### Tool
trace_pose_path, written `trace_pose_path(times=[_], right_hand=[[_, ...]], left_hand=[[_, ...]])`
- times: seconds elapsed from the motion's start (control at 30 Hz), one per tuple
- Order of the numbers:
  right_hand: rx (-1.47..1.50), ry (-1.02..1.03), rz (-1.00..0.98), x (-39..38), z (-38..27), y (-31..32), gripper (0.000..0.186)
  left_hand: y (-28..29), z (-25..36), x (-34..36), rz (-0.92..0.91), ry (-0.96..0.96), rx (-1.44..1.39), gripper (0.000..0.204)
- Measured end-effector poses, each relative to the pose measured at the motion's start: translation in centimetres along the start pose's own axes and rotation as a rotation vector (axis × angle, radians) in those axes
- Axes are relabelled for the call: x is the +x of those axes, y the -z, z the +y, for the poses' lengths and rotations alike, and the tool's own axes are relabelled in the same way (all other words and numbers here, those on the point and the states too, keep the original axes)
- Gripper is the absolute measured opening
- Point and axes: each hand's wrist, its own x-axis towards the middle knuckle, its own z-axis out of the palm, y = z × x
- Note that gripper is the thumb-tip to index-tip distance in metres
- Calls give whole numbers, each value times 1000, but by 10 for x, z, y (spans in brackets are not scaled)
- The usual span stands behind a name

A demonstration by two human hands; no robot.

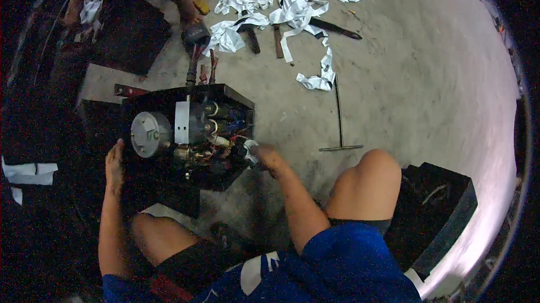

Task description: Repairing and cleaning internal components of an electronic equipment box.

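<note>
An opened machine in a black angular housing lies on the floor in front of me. It bears a round silver metal part, a pale metal plate and a cluster of wires. At the housing's left side, my left hand rests with fingers stretched along its edge. My right hand, somewhat blurred, reaches to the near right corner. Its fingers are closed on a crumpled white rag, pressed against the dark parts there. The fingertips are partly hidden by the rag.
White rags lie scattered at the far side, with dark hand tools among them. A T-handled rod is on the floor to the right. Another person's arm reaches in from the far left. A black box stands beside my right knee.
</note>
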Motion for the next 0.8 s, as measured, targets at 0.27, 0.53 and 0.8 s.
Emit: trace_pose_path(times=[0.27,0.53,0.8], right_hand=[[-341,-12,230,7,-23,-19,41],[7,418,733,83,-28,16,52],[-526,238,646,87,-80,-1,65]], left_hand=[[12,-27,4,25,-56,1,48],[-17,-1,10,5,46,-9,54],[-6,-37,22,40,-88,-49,55]])
